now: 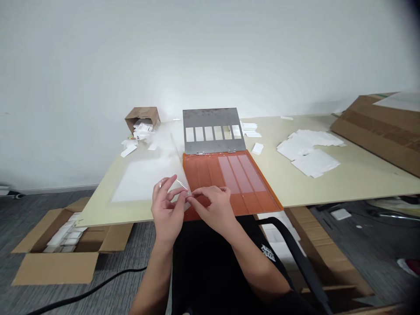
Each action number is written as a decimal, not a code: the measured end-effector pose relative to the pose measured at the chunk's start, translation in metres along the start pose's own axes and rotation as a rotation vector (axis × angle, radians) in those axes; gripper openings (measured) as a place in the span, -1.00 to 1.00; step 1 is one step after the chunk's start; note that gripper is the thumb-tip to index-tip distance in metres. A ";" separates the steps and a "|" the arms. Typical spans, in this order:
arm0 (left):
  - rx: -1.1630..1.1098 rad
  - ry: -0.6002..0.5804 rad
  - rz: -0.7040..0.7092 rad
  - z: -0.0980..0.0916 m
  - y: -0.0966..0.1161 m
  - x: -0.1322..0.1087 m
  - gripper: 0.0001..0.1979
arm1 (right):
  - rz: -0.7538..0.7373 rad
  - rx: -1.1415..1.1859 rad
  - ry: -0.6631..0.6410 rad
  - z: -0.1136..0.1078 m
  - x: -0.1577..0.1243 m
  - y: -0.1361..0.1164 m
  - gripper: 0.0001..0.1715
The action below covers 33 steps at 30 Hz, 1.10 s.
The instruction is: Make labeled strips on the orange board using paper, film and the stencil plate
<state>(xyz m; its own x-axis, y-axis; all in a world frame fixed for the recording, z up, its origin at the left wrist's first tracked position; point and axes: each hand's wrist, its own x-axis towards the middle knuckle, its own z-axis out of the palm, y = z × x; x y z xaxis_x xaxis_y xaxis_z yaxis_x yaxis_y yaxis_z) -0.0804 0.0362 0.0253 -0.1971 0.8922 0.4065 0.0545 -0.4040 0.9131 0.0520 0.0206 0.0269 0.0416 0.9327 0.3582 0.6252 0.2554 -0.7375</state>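
Observation:
My left hand and my right hand meet at the front left edge of an orange board. Thumbs and fingertips of both pinch a thin clear plastic film, whose edges are hard to see. Long shallow channels run along the board, and pale translucent strips lie in three of them on the right. Hinged to its far edge, a grey metal plate with several rectangular openings stands tilted up. Left of the board lies a stack of milky translucent sheets.
On the pale table, a small cardboard box spills white cards at the back left. White paper pieces and a large cardboard box are on the right. An open carton sits on the floor at left, another below the table.

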 end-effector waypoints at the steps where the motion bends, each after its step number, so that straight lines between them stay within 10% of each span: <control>1: 0.012 0.003 0.018 0.000 -0.001 -0.001 -0.61 | 0.001 0.001 0.004 0.001 0.001 -0.001 -0.85; 33: 0.004 -0.089 0.128 0.008 -0.009 -0.011 -0.65 | -0.031 -0.022 -0.009 -0.010 -0.010 0.006 -0.85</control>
<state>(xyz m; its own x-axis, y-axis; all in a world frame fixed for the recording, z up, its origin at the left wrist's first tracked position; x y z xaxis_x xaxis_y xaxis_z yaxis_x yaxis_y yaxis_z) -0.0711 0.0316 0.0134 -0.1007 0.8478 0.5206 0.0778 -0.5149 0.8537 0.0630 0.0103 0.0242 0.0152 0.9268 0.3752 0.6428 0.2783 -0.7137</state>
